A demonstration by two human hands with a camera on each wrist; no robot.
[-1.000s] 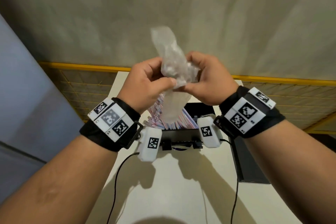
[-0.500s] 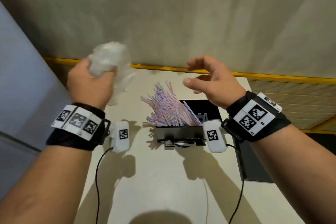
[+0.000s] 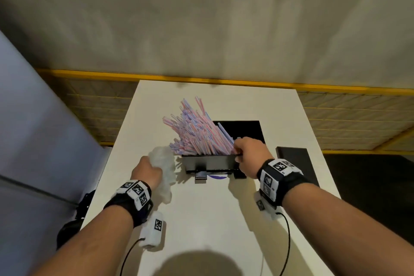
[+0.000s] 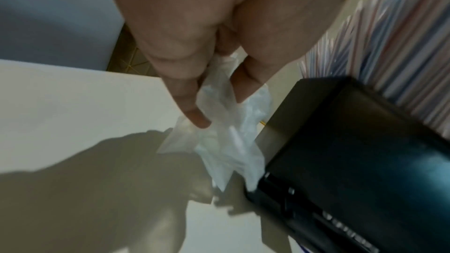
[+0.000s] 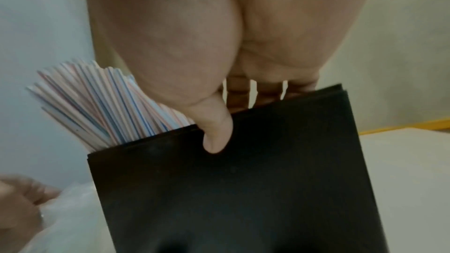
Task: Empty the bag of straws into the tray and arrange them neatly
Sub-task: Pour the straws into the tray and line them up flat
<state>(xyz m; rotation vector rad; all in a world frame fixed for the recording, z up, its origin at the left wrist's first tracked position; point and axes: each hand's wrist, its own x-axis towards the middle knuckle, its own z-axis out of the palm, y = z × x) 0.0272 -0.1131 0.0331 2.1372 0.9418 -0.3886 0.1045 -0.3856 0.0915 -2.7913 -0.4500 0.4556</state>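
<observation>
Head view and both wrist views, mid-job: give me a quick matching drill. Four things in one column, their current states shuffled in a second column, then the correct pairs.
Things:
1. straws
2. plastic bag
3. black tray
4. black slab

States:
A. crumpled, held in the left hand
B. near rim gripped by the right hand, thumb outside, fingers over the edge
C. lying flat on the table, right of the tray
D. fanned out, leaning left and away, out of the tray

Pairs: 1-D, 2-A, 3-B, 4-C
</observation>
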